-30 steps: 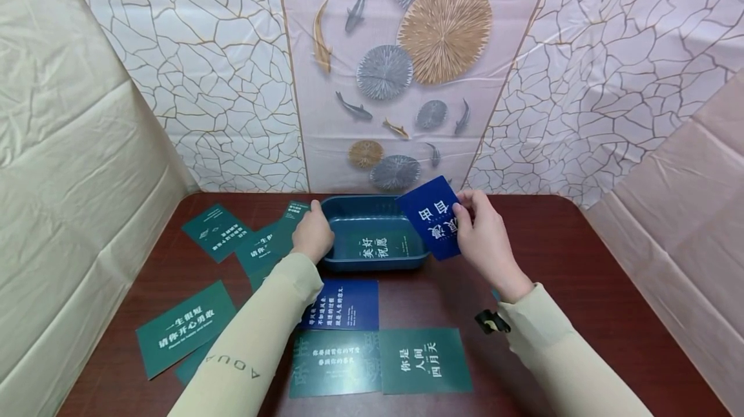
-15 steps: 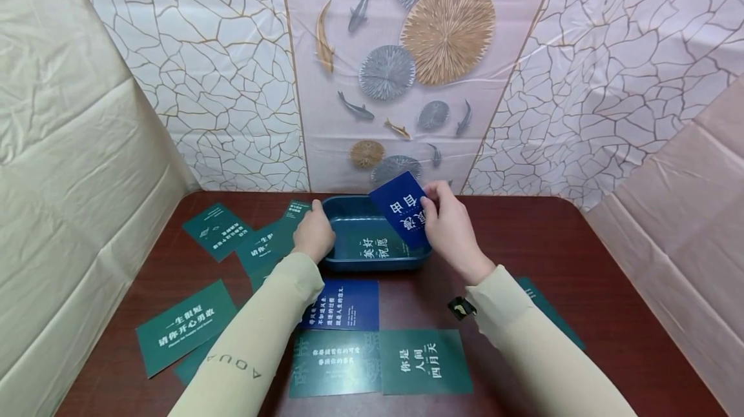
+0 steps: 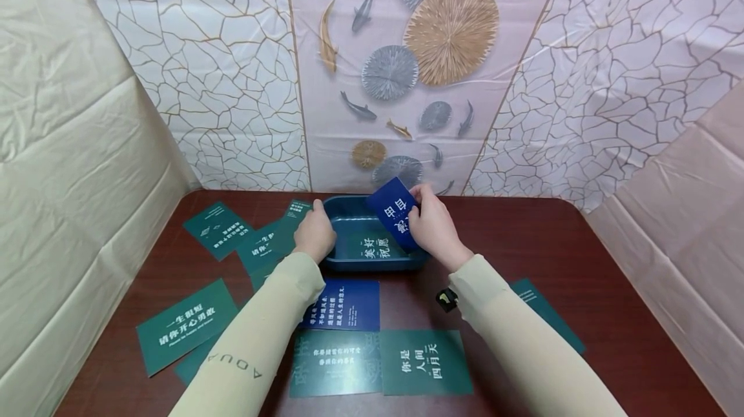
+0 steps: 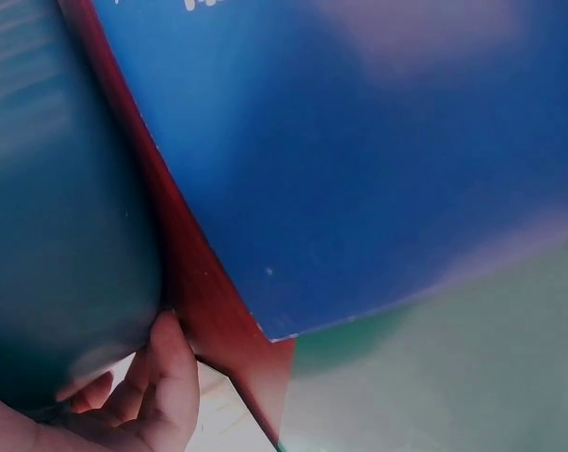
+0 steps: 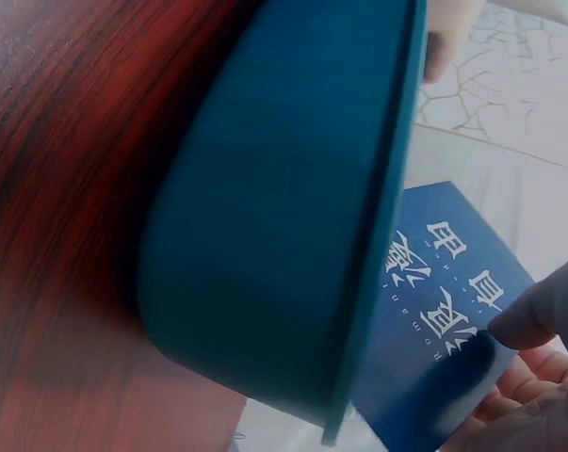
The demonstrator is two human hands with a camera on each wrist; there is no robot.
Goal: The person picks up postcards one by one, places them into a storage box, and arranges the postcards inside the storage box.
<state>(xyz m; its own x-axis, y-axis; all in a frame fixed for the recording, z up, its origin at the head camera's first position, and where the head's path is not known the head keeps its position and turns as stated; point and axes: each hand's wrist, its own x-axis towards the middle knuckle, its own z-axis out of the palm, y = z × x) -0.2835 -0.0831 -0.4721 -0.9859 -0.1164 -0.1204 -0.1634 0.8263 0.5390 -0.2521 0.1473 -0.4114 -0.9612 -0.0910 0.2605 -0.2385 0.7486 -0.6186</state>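
A dark blue card (image 3: 392, 208) with white lettering is pinched at its edge between the thumb and fingers of my right hand (image 3: 434, 226). The card tilts over the right part of a teal tray (image 3: 372, 265), and in the right wrist view its lower part passes behind the tray wall (image 5: 265, 207). My left hand (image 3: 314, 233) grips the tray's left end, thumb up at the rim; in the left wrist view its fingers (image 4: 175, 377) curl under the tray's side. A green card (image 3: 372, 246) with white characters lies inside the tray.
Several green cards lie on the left of the dark red table (image 3: 482, 262), including one near the edge (image 3: 186, 326). A blue card (image 3: 354, 304) and two green cards (image 3: 427, 362) lie in front of the tray. Another green card (image 3: 549, 314) is at right. Patterned cloth hangs behind.
My right hand has moved left with the blue card, bringing it from the tray's right edge to over the tray. The left hand keeps its grip on the tray.
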